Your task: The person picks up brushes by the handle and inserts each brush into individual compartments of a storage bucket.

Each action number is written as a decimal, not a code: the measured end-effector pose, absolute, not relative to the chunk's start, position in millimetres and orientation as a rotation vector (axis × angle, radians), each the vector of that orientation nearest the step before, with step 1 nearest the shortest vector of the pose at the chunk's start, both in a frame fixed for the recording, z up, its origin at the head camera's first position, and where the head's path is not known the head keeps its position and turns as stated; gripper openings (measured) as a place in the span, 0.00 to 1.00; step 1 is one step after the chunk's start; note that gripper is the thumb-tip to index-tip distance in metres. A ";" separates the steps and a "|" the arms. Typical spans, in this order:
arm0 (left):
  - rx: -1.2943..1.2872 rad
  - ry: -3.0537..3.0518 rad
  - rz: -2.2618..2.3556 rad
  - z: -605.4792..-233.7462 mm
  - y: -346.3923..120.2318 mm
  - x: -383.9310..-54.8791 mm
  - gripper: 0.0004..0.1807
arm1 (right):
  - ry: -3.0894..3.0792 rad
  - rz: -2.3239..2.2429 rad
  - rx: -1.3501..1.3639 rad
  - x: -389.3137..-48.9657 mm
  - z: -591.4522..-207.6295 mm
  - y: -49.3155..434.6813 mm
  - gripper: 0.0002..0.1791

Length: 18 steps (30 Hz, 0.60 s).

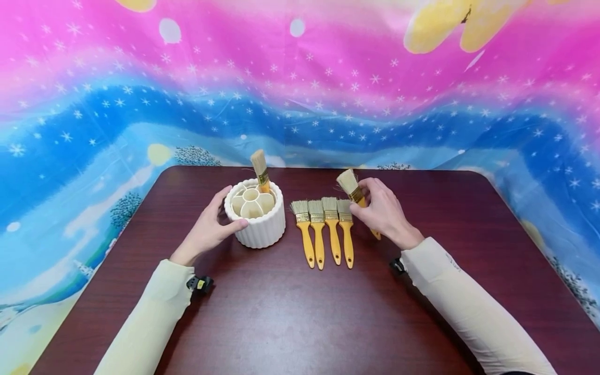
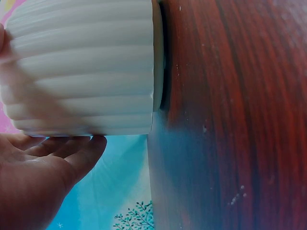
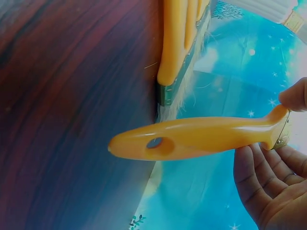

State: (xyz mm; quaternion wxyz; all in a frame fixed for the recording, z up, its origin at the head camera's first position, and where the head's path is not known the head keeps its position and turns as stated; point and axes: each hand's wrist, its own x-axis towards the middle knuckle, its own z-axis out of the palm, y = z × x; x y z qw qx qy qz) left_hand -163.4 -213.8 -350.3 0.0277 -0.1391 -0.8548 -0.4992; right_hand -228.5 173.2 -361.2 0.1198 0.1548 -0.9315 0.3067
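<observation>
A white ribbed round holder [image 1: 262,232] with petal-shaped compartments stands on the table at centre left. My left hand [image 1: 207,228] grips its left side, thumb at the front rim and fingers along the far side. One paintbrush [image 1: 260,165] stands bristles-up in a compartment at the back right of the holder. In my right hand [image 1: 383,208] is another paintbrush [image 1: 348,182], pinched near its metal band with bristles up. The right wrist view shows its yellow handle [image 3: 201,138] pointing down toward the table. Left of this hand, several yellow-handled paintbrushes [image 1: 319,239] lie side by side.
The dark red-brown wooden table [image 1: 281,317] has rounded far corners. Behind it hangs a pink and blue cloth [image 1: 304,94] with snowflakes, which meets the table's back edge.
</observation>
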 end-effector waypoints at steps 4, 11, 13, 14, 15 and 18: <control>-0.430 -2.634 -1.556 -351.2 -213.5 -164.0 0.47 | -2.696 0.902 0.465 -228.8 -359.1 169.6 0.25; -0.441 -2.621 -1.563 -352.3 -213.3 -165.2 0.47 | -2.672 0.903 0.491 -229.7 -356.5 163.7 0.25; -0.441 -2.617 -1.570 -352.2 -213.3 -165.3 0.47 | -2.670 0.901 0.493 -229.7 -356.1 162.5 0.25; -0.442 -2.615 -1.572 -352.3 -213.3 -165.3 0.47 | -2.670 0.902 0.496 -229.7 -356.0 161.9 0.25; -0.443 -2.616 -1.570 -352.3 -213.3 -165.4 0.47 | -2.670 0.905 0.499 -229.8 -355.8 161.2 0.25; -0.445 -2.615 -1.571 -352.1 -213.4 -165.1 0.47 | -2.672 0.913 0.502 -229.8 -355.1 159.3 0.25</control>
